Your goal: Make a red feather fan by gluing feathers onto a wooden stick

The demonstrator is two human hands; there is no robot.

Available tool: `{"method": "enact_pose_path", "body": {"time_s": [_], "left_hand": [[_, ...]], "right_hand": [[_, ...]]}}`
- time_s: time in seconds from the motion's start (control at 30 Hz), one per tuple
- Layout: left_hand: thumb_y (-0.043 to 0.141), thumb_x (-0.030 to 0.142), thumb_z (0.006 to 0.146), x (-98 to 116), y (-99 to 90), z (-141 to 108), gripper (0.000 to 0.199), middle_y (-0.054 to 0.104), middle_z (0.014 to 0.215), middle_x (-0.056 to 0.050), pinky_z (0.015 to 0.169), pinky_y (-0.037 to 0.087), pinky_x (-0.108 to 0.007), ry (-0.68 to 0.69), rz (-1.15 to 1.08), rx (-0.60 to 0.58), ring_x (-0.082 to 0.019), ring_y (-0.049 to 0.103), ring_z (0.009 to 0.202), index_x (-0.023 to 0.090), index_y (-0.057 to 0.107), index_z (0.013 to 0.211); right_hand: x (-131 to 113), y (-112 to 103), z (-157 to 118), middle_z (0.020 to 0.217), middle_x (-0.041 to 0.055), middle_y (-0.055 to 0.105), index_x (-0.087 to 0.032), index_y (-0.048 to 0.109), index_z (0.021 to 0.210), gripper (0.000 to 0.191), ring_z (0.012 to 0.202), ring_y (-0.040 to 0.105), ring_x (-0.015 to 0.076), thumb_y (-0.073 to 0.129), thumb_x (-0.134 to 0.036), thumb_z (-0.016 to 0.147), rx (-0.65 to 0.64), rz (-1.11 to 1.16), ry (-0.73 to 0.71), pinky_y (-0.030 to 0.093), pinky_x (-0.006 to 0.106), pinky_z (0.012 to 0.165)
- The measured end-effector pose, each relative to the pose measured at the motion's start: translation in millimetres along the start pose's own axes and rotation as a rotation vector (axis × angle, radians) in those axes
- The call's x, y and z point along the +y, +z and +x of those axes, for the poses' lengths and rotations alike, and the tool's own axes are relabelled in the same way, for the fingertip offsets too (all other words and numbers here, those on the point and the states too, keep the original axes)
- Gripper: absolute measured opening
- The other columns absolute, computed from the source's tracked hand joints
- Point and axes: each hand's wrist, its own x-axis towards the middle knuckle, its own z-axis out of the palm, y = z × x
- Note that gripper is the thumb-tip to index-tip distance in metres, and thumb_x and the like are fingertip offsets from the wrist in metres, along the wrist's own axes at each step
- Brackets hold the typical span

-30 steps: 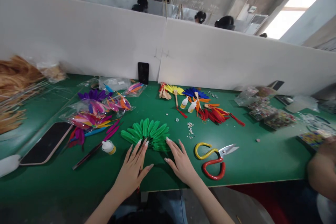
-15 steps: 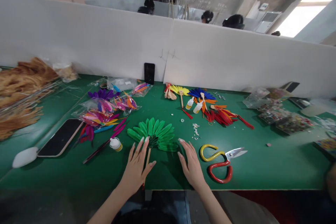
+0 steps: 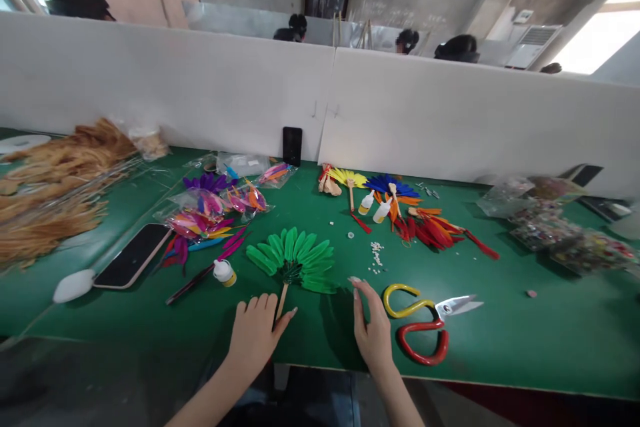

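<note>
A green feather fan (image 3: 290,253) lies on the green table, feathers spread away from me and its wooden stick pointing towards me. My left hand (image 3: 254,330) is at the stick, fingers curled and thumb across it; the lower end of the stick is hidden by the hand. Right of the fan, my right hand (image 3: 371,327) hovers or rests with curved fingers apart and nothing in it. Beside it lie big scissors (image 3: 440,317) with one yellow and one red handle loop, blades parted.
A small glue bottle (image 3: 225,273), tweezers (image 3: 190,285) and a phone (image 3: 134,257) lie to the left, near bagged coloured feathers (image 3: 200,213). Yellow (image 3: 349,178) and blue (image 3: 387,185) feather fans, white beads (image 3: 377,255) and red feathers (image 3: 435,230) lie beyond. A white partition (image 3: 200,93) closes the back.
My left hand has drawn back from the feathers' base to the stick, its fingers going from stretched to curled. My right hand has shifted slightly nearer me. The view has tilted up.
</note>
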Motion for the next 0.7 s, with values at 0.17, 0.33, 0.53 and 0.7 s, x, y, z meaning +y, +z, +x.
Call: {"method": "enact_pose_path", "body": {"time_s": [0.17, 0.33, 0.53, 0.7], "left_hand": [[0.03, 0.027, 0.093, 3, 0.8, 7, 0.036, 0.062, 0.068, -0.004, 0.063, 0.027, -0.033, 0.026, 0.008, -0.093, -0.021, 0.057, 0.062, 0.016, 0.059, 0.075], [0.031, 0.027, 0.093, 3, -8.9, 7, 0.036, 0.059, 0.061, -0.001, 0.061, 0.023, -0.032, 0.011, -0.043, 0.029, -0.018, 0.053, 0.057, 0.017, 0.056, 0.069], [0.033, 0.029, 0.094, 5, -34.5, 14, 0.035, 0.054, 0.06, 0.001, 0.062, 0.024, -0.031, 0.052, -0.181, 0.267, -0.014, 0.048, 0.055, 0.017, 0.05, 0.065], [0.032, 0.03, 0.094, 7, -48.2, 20, 0.035, 0.052, 0.06, 0.001, 0.062, 0.027, -0.03, 0.044, -0.333, 0.332, -0.014, 0.047, 0.056, 0.018, 0.048, 0.065]], "right_hand": [[-1, -3, -1, 0.109, 0.0099, 0.063, -0.019, 0.051, 0.115, 0.028, 0.104, 0.058, 0.0217, 0.047, -0.018, 0.087, 0.006, 0.079, 0.005, 0.05, 0.036, 0.085], [-4, -7, -11, 0.104, 0.0079, 0.063, -0.021, 0.051, 0.113, 0.03, 0.096, 0.061, 0.0193, 0.051, -0.014, 0.084, -0.091, 0.19, -0.067, 0.05, 0.032, 0.08], [-28, -5, -7, 0.096, 0.0069, 0.064, -0.021, 0.059, 0.095, 0.013, 0.092, 0.06, 0.019, 0.049, -0.02, 0.087, -0.242, 0.468, 0.103, 0.05, 0.029, 0.075], [-56, 9, 22, 0.102, 0.008, 0.067, -0.021, 0.062, 0.105, 0.028, 0.098, 0.061, 0.0207, 0.046, -0.037, 0.09, -0.473, 0.772, 0.364, 0.047, 0.033, 0.086]]}}
